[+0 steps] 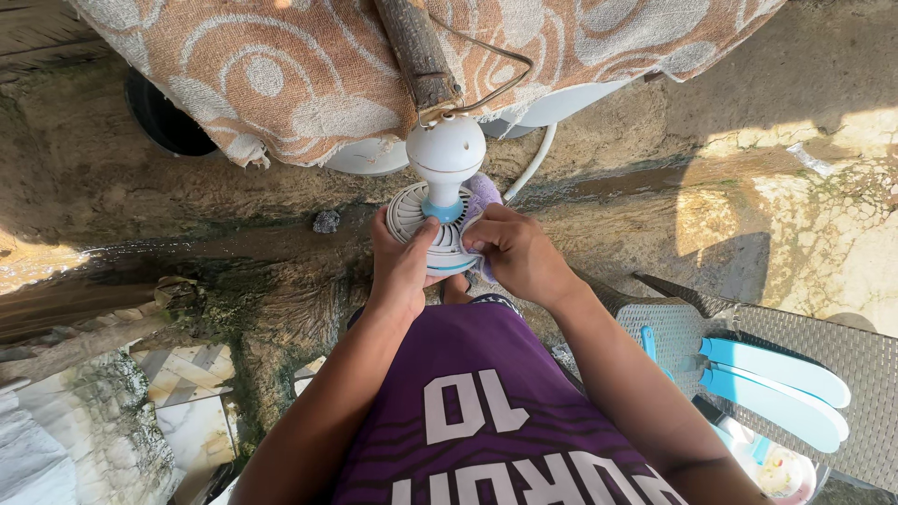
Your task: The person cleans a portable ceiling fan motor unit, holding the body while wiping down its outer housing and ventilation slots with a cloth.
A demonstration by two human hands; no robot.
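Two hands work on a small white fan body, seen from above.

Nearest the camera is the purple shirt [486, 411]; just beyond it the left hand [404, 266] curls around the near left side of the fan motor housing [438, 224], thumb lying across its ribbed white face. The right hand [514, 252] sits just right of the housing, fingers bent and pressed against its rim, pinching a lilac cloth [484, 194] against it. To the right of the housing and nearer, light blue fan blades [772, 379] lie on a grey woven chair [842, 355], well apart from the hands. Beyond the housing, its rounded white motor cap [446, 150] meets a rough wooden stick [418, 51], which lies over a patterned orange-and-cream towel [281, 75]. A white cord [533, 164] runs off behind the housing over the dirt ground [655, 178].
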